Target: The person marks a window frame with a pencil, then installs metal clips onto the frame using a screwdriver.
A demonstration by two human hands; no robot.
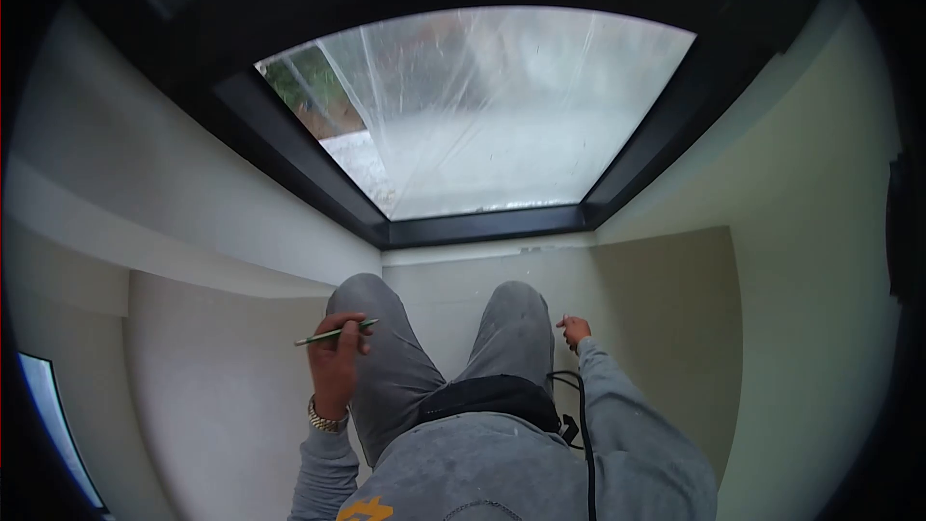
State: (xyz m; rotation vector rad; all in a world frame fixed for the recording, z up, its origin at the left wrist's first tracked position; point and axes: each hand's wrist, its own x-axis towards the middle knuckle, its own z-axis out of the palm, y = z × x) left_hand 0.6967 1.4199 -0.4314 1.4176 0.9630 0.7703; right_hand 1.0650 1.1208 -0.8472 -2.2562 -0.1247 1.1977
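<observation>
My left hand (335,364) is raised over my left thigh, its fingers closed around a slim green pencil (316,339). The pencil lies nearly level, one end pointing left and the other to the right, above the grey trousers (386,347). A metal-band watch (326,417) circles that wrist. Beside my right knee, my right hand (577,330) is low with curled fingers and one fingertip sticking out to the left. Whether something small is in it I cannot make out.
Ahead is a dark-framed window (492,230), its pane covered by cloudy plastic film (502,135). Pale walls (801,222) stand close on both sides. A black cord (587,425) hangs along my right side. The light floor (434,294) shows between my knees.
</observation>
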